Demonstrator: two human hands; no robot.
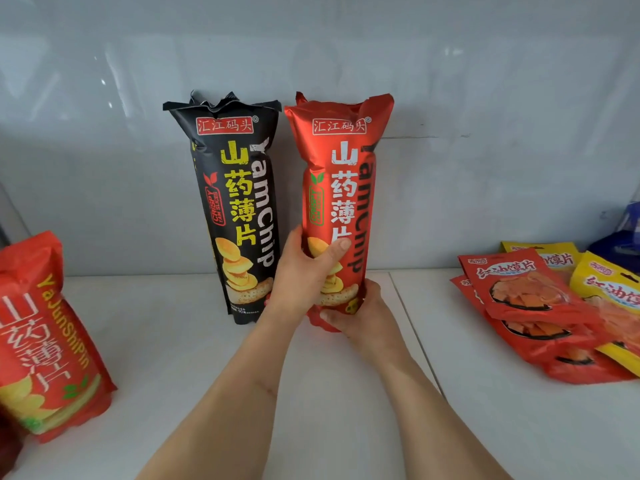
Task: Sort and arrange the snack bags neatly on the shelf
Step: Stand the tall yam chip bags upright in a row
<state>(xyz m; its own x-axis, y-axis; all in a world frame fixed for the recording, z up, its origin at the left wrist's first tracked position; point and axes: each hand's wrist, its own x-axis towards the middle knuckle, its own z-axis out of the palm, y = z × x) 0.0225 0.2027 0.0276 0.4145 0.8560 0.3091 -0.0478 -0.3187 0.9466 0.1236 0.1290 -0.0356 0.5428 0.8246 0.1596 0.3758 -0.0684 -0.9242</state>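
Note:
A tall red yam chip bag (346, 174) stands upright near the back wall, right beside a matching black yam chip bag (239, 202) on its left. My left hand (304, 271) grips the red bag's lower left side, thumb across its front. My right hand (360, 313) holds the bag's bottom right corner from below. The black bag stands on its own on the white shelf (194, 341) and leans against the wall.
Another red yam chip bag (45, 344) stands at the left edge, close to the camera. A loose pile of flat red snack packs (530, 306) and yellow snack packs (609, 292) lies at the right. A dark blue object (623, 237) sits behind them.

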